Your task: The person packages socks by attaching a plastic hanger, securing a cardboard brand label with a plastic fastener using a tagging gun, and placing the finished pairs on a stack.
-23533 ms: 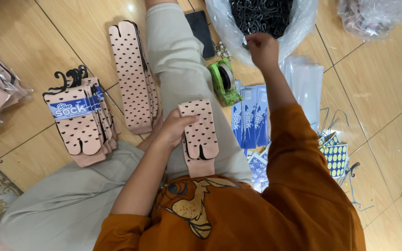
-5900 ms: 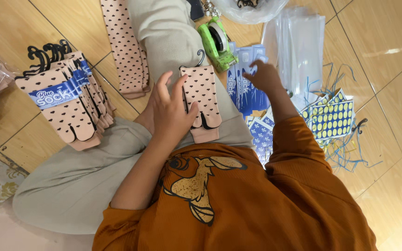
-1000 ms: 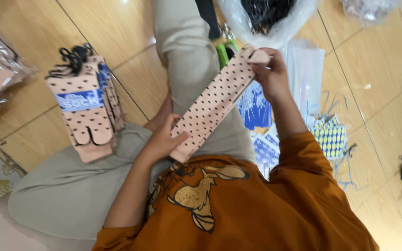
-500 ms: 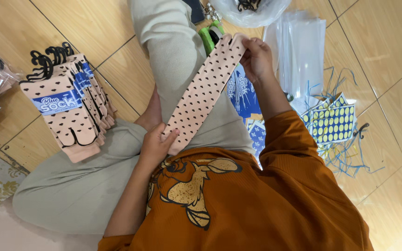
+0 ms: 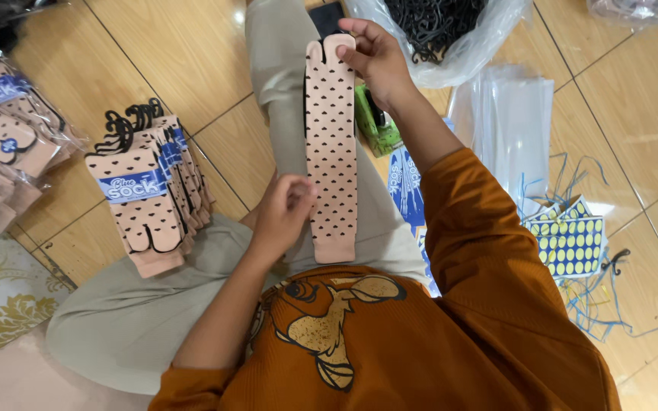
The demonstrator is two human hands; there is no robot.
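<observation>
A long pink sock with dark dots (image 5: 331,152) lies stretched lengthwise along my beige-trousered leg (image 5: 283,91). My right hand (image 5: 375,57) grips its split toe end at the top of the view. My left hand (image 5: 283,213) sits at the sock's lower left edge, fingers curled and pinching it just above the cuff. The cuff rests near the hem of my orange shirt (image 5: 390,335).
A stack of labelled pink socks on black hooks (image 5: 150,190) lies on the wooden floor to the left, with bagged socks (image 5: 1,137) beyond. On the right are a clear bag of black hooks (image 5: 436,30), a green tape dispenser (image 5: 375,122), clear plastic sleeves (image 5: 512,129), blue paper labels (image 5: 405,183) and yellow dot stickers (image 5: 573,243).
The sock has swung from a diagonal to lying straight along my leg. My right hand kept the toe end, and my left hand shifted from the cuff to the sock's side edge.
</observation>
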